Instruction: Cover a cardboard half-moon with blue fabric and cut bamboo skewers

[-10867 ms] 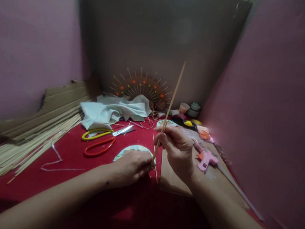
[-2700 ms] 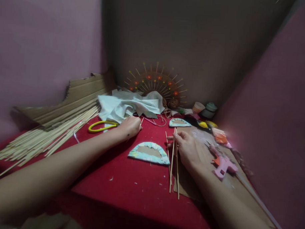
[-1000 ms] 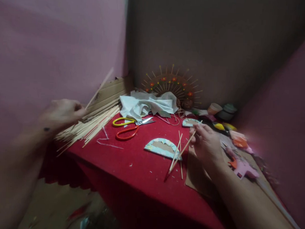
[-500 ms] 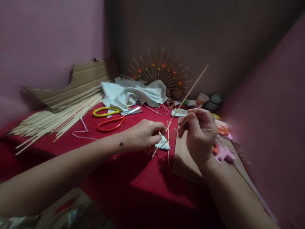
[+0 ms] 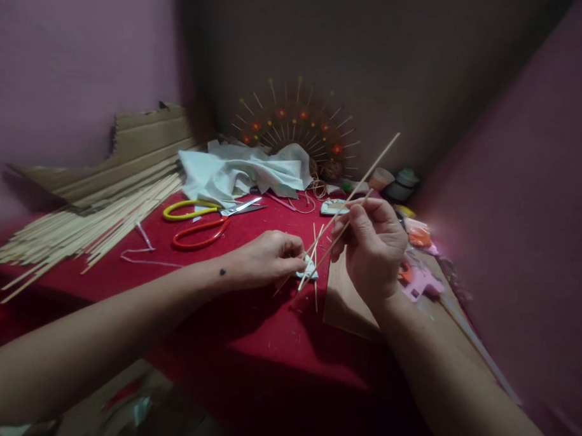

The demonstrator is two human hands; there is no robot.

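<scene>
Orange-and-yellow scissors [image 5: 202, 222] lie on a red table [image 5: 249, 331] beside a heap of bamboo sticks [image 5: 80, 226] and crumpled white cloth [image 5: 245, 172]. A pink glue gun [image 5: 420, 283] rests at right, a decorated fan [image 5: 294, 126] behind.

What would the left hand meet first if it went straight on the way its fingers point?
Probably the thin sticks slanting down from the right hand; the left hand points rightward at them, though depth is unclear.

A red-covered desk [image 5: 249, 324] is carrying a heap of thin sticks [image 5: 80, 226] at its left, scissors [image 5: 202, 218] lying beside a crumpled white cloth [image 5: 245, 172], a flat cardboard sheet [image 5: 343, 302] toward the right, and a pink glue gun [image 5: 425, 283] lying near small pots [image 5: 392, 180] at the back.
</scene>
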